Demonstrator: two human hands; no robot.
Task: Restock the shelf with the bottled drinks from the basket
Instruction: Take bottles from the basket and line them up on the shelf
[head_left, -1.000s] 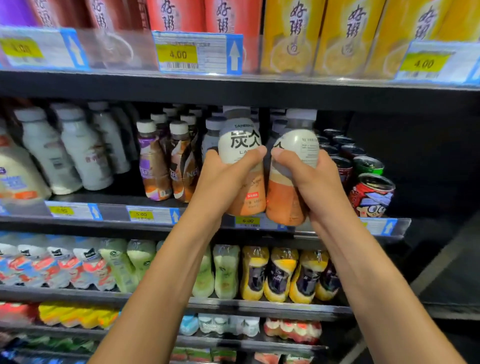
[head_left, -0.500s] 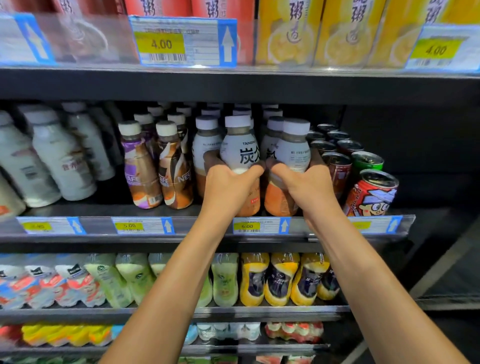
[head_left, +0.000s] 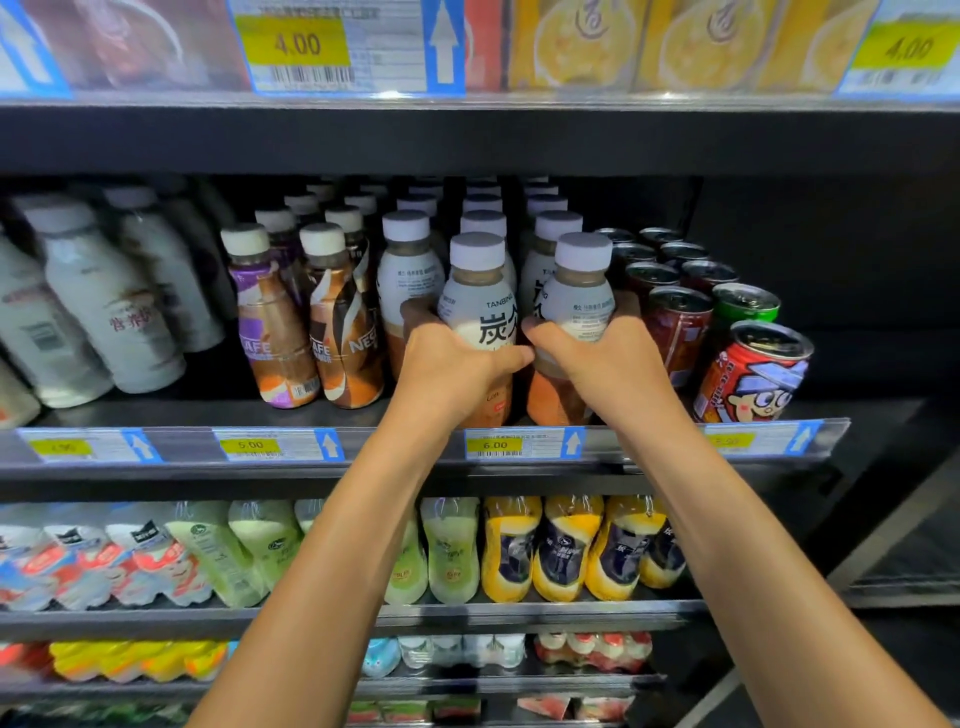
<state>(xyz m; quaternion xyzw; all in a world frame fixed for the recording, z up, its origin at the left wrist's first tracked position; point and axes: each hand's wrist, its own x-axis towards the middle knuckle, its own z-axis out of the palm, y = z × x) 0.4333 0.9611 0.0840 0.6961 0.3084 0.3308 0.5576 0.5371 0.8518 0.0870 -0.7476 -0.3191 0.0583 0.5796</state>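
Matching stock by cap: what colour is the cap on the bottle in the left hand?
Pale greyish white; the head view shows the cap best.

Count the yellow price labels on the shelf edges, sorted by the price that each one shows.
4.00 labels: 2
5.00 label: 1
6.00 label: 1
Labels too blurred to read: 2
Total: 6

Two hands (head_left: 452, 374) (head_left: 605, 364), two held bottles (head_left: 480, 306) (head_left: 582, 296), four middle-shelf price tags (head_left: 494, 445).
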